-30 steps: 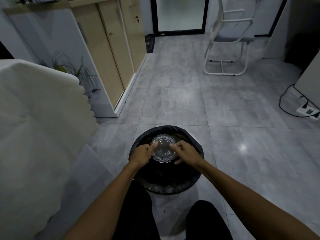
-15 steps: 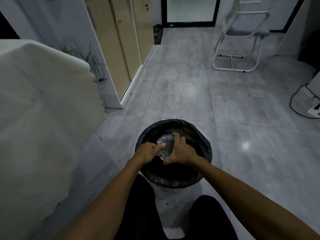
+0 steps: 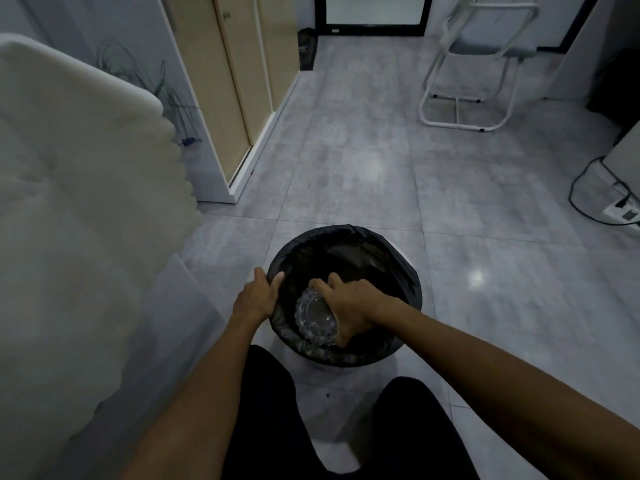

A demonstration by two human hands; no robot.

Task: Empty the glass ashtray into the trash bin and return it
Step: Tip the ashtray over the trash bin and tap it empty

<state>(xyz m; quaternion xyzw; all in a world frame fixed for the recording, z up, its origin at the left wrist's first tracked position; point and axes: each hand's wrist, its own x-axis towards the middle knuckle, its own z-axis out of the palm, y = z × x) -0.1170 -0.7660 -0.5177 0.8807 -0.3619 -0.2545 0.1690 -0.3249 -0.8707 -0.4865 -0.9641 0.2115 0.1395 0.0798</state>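
Observation:
A round trash bin (image 3: 381, 251) lined with a black bag stands on the floor in front of my knees. My right hand (image 3: 349, 303) grips the clear glass ashtray (image 3: 313, 317) and holds it tipped on edge inside the bin's mouth, its hollow facing left. My left hand (image 3: 258, 294) clasps the bin's left rim, thumb inside the bag. What lies at the bottom of the bin is too dark to see.
A white cushioned sofa arm (image 3: 79, 202) fills the left side. A wooden cabinet (image 3: 239, 81) stands at the back left, a white folding chair (image 3: 478, 60) at the back right. A power strip with a black cable (image 3: 620, 211) lies on the grey tile floor at right.
My left hand let go of the ashtray and moved to the bin's left rim. My right hand alone turned the ashtray onto its edge and lowered it deeper in the bin.

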